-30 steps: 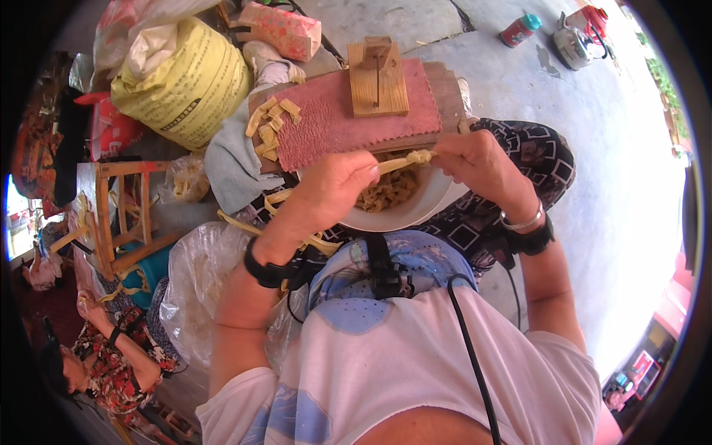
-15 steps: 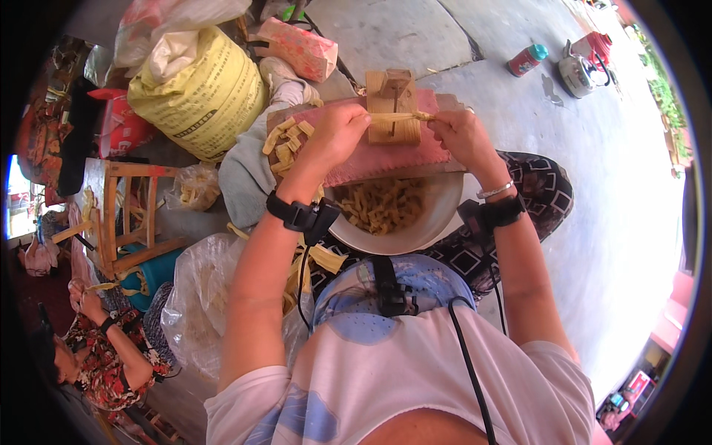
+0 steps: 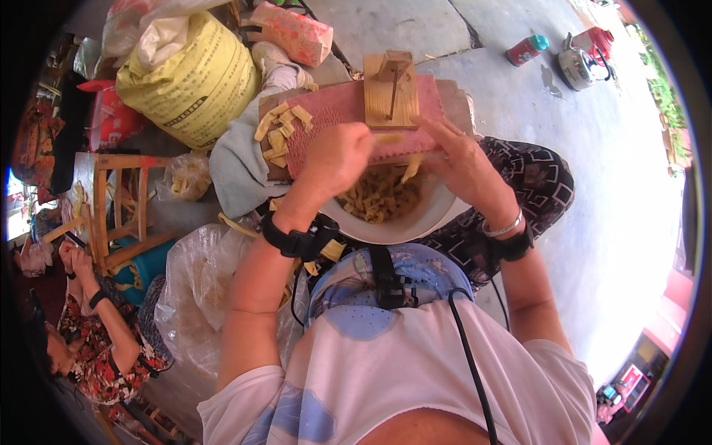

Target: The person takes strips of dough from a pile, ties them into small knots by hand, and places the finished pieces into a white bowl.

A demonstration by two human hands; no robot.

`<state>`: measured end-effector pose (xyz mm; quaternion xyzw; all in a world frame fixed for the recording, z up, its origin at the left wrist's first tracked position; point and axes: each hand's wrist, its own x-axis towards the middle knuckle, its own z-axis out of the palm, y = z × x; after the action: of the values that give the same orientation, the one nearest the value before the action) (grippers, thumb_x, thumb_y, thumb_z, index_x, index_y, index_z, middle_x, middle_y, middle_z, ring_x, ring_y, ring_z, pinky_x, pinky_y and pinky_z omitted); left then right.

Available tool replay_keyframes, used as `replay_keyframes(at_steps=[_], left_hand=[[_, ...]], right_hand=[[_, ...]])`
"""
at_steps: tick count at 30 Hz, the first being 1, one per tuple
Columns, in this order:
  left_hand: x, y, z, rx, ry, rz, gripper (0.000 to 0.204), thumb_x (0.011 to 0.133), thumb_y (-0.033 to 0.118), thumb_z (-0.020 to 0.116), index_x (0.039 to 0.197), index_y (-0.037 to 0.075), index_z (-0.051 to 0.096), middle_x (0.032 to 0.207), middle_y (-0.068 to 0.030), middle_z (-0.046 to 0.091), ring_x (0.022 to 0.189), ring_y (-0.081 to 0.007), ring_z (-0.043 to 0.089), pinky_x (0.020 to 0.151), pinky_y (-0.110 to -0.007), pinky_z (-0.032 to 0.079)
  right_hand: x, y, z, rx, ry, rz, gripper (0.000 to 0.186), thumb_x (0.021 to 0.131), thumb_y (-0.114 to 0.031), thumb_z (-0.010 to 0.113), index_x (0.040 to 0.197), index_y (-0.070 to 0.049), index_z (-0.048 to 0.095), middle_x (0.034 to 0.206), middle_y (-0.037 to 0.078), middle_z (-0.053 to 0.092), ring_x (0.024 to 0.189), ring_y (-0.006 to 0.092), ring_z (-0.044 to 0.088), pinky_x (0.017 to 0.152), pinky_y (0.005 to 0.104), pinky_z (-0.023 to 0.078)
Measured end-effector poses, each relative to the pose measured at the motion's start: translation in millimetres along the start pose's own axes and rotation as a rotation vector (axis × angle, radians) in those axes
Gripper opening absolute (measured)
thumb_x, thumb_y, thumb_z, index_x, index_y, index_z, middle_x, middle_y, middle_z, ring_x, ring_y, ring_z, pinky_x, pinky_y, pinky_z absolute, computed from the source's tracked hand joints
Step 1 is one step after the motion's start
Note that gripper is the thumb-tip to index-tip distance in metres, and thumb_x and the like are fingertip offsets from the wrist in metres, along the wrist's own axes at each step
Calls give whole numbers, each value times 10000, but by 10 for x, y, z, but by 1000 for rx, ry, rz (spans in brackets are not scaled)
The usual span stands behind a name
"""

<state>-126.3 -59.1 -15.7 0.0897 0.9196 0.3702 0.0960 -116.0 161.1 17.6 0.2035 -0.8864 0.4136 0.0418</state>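
A pink ribbed board (image 3: 334, 115) lies across my lap with a wooden block tool (image 3: 391, 93) standing on it. Below its near edge sits a white bowl (image 3: 415, 222) holding several yellow cut pieces (image 3: 374, 196). My left hand (image 3: 337, 159) is closed on one end of a short yellow strip (image 3: 387, 139) at the board's near edge. The fingers of my right hand (image 3: 463, 159) are stretched out toward the strip's other end, and another yellow piece (image 3: 410, 169) hangs just under them over the bowl. More yellow pieces (image 3: 278, 130) are piled on the board's left end.
A yellow sack (image 3: 189, 78) and a pink bag (image 3: 293, 33) lie at the back left, with a wooden stool (image 3: 119, 204) and a clear plastic bag (image 3: 196, 285) on the left. Another person (image 3: 89, 334) sits at lower left. A kettle (image 3: 582, 63) and a can (image 3: 525, 50) stand on the concrete at far right.
Both hands reached up to the wooden block tool half a second ago. They have since come back down to the board's near edge, over the bowl.
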Motion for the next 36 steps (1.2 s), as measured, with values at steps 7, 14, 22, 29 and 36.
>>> replay_keyframes(at_steps=[7,14,22,29,36], left_hand=[[-90,501,-239,-388,-250,100,253,969,201,543,911,-21,650,674,9,595,632,-74,533,574,-251,436],[-231,494,-98,-884,-235,-75,232,980,257,540,964,54,650,660,50,513,580,-15,431,501,-182,332],[-308,514,172,-1187,-228,-130,126,948,113,542,1033,49,610,781,20,557,619,-46,488,511,-199,389],[-329,406,241,-91,280,398,259,840,-1,601,1093,29,646,1013,-90,657,886,-326,596,770,-389,494],[-444,594,378,-540,274,233,208,877,18,592,1078,20,642,1022,-118,657,996,-291,583,829,-350,465]], right_hand=[[-11,74,138,-38,-74,129,139,866,-144,628,924,-20,656,682,209,584,630,388,589,588,422,478],[-39,-344,-17,1494,-265,477,191,947,-169,610,888,-1,680,540,-19,520,470,101,507,448,250,411],[-66,-269,172,-167,150,129,185,891,-102,632,1053,-41,698,774,97,681,612,117,627,554,265,491],[-295,14,289,826,-148,608,320,978,-244,579,893,38,704,816,1,683,751,121,654,690,265,524],[-320,28,400,1453,-93,700,161,924,-105,611,930,15,718,1103,50,626,988,112,588,845,258,473]])
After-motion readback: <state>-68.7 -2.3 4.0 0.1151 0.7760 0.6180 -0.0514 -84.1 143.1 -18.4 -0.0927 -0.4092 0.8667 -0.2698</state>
